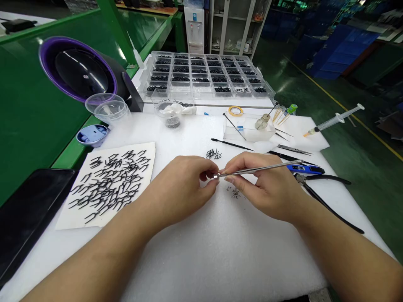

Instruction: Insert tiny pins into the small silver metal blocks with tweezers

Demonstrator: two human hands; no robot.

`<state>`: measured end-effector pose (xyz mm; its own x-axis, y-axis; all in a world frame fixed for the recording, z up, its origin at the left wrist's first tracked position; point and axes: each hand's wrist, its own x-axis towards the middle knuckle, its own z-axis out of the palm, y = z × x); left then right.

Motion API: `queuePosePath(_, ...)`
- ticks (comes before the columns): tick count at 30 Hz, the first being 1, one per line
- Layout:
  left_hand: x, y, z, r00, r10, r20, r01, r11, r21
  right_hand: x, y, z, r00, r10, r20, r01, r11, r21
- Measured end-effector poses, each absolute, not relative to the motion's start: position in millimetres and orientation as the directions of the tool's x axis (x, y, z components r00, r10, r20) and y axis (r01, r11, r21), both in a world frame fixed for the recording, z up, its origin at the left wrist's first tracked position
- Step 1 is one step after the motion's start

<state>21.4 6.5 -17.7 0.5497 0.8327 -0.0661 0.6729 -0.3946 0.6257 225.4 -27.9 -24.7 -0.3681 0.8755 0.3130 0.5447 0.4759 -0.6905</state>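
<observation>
Over the middle of the white work surface (217, 251), my two hands meet at the fingertips. My left hand (185, 188) is closed in a pinch on a small part with a shiny face (215, 176); its exact kind is too small to make out. My right hand (267, 188) grips slim silver tweezers (264, 168), their tip at that small part and their back end pointing right. Just beyond the fingers lies a little pile of black forked pieces (214, 154). Tiny dark bits (234, 193) are scattered below the right fingers.
White card (147, 157) with rows of black forked pieces lies left. Behind stand a compartment box (195, 90), a purple-rimmed fan (82, 71) and clear cups (110, 109). On the right are black-handled pliers (327, 205), a blue cutter (305, 169), a syringe (336, 118) and a glass bottle (262, 122).
</observation>
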Motion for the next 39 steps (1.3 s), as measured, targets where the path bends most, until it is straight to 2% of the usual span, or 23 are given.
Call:
queuePosePath(6, 21.7, 7.3, -18.6, 0.533, 0.844, -0.066, 0.643, -0.353, 0.68, 224.4, -28.2, -25.1, -0.4, 0.846, 0.353, 0.562, 0.53, -0.634)
queuePosePath(12, 22.8, 9.6, -19.4, 0.421, 0.886, -0.191, 0.624, -0.131, 0.77, 223.7, -28.2, -28.1, -0.448, 0.781, 0.436, 0.573, 0.625, -0.531)
queuePosePath(16, 21.0, 10.6, -17.2, 0.396, 0.88, -0.262, 0.579, -0.017, 0.815, 222.6, -30.3, -28.5, -0.459, 0.754, 0.47, 0.55, 0.657, -0.515)
queuePosePath(22, 18.8, 10.5, -12.5, 0.37, 0.895, -0.248, 0.562, -0.003, 0.827, 220.7, -33.7, -26.5, -0.464, 0.726, 0.508, 0.546, 0.686, -0.482)
queuePosePath(30, 18.1, 13.5, -12.7, 0.38, 0.875, -0.301, 0.566, 0.038, 0.824, 225.9, -33.6, -19.8, -0.453, 0.733, 0.507, 0.542, 0.678, -0.496)
queuePosePath(32, 18.3, 14.7, -9.7, 0.354, 0.872, -0.336, 0.588, 0.072, 0.806, 232.8, -31.0, -15.4, -0.374, 0.799, 0.472, 0.576, 0.599, -0.556)
queuePosePath(34, 18.9, 15.7, -6.1, 0.342, 0.861, -0.377, 0.582, 0.121, 0.804, 241.6, -26.4, -11.6, -0.314, 0.873, 0.372, 0.619, 0.486, -0.617)
queuePosePath(37, 19.3, 16.6, -2.7, 0.349, 0.833, -0.43, 0.557, 0.184, 0.81, 253.8, -18.2, -9.2, -0.351, 0.924, 0.154, 0.683, 0.365, -0.633)
queuePosePath(39, 18.7, 16.9, -2.8, 0.352, 0.827, -0.439, 0.553, 0.195, 0.81, 258.4, -13.9, -9.8, -0.377, 0.924, 0.066, 0.684, 0.325, -0.653)
